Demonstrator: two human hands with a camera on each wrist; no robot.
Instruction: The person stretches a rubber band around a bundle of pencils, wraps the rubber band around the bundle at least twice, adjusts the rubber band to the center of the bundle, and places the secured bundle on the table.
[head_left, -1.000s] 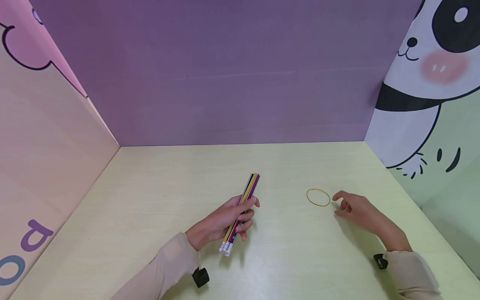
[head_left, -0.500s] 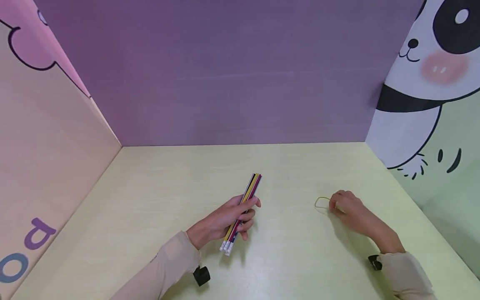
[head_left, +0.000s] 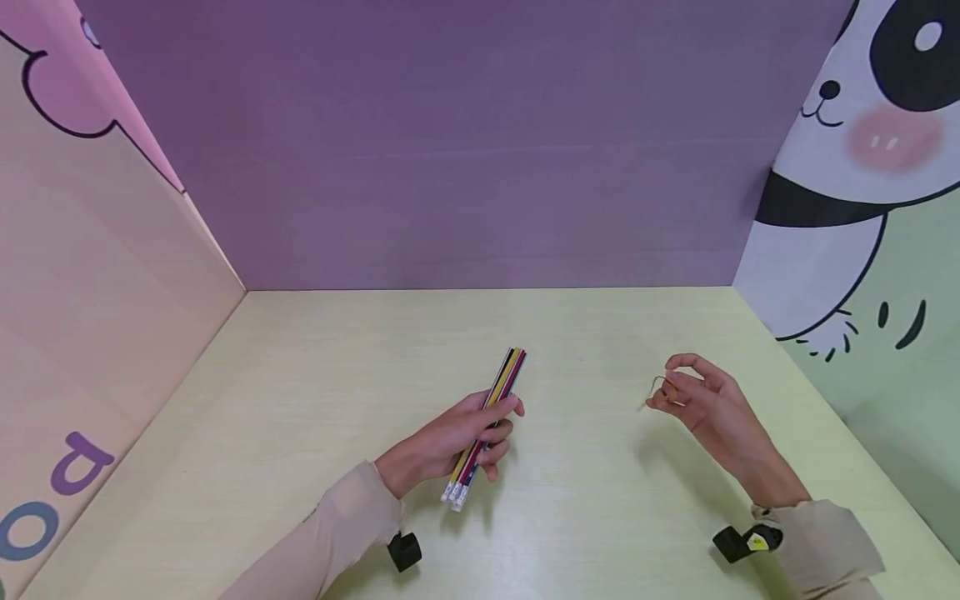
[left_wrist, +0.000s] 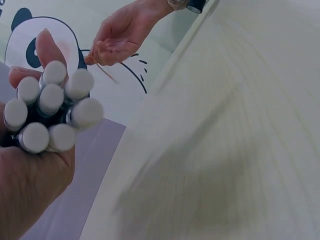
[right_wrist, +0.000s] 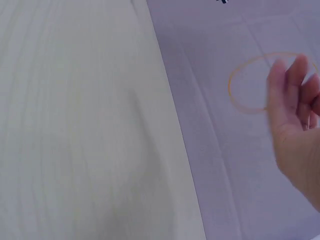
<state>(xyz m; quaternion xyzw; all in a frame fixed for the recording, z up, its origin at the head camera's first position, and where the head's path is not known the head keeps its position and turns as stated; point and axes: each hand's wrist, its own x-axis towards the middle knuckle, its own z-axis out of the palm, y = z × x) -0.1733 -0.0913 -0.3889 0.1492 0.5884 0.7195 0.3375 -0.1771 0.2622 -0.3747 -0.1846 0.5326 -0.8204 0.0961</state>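
Observation:
My left hand (head_left: 450, 435) grips a bundle of several striped pencils (head_left: 507, 373) above the middle of the table. Their white eraser ends (left_wrist: 51, 99) face the left wrist camera, packed close together. Off to the right, my right hand (head_left: 712, 412) is raised above the table and pinches a thin yellow rubber band (head_left: 650, 392) between thumb and fingertips. In the right wrist view the rubber band (right_wrist: 230, 86) is a wide loop, partly hidden behind the blurred fingers. The two hands are apart.
The pale wooden table (head_left: 337, 358) meets a purple back wall (head_left: 480, 167). Printed side walls stand at left and right, the right one with a panda drawing (head_left: 840, 158). A black wrist camera (head_left: 405, 552) sits at the left cuff.
My right hand has taken hold of the rubber band, lifted it off the table and turned the palm side more toward the left. The left hand with the pencils has hardly moved.

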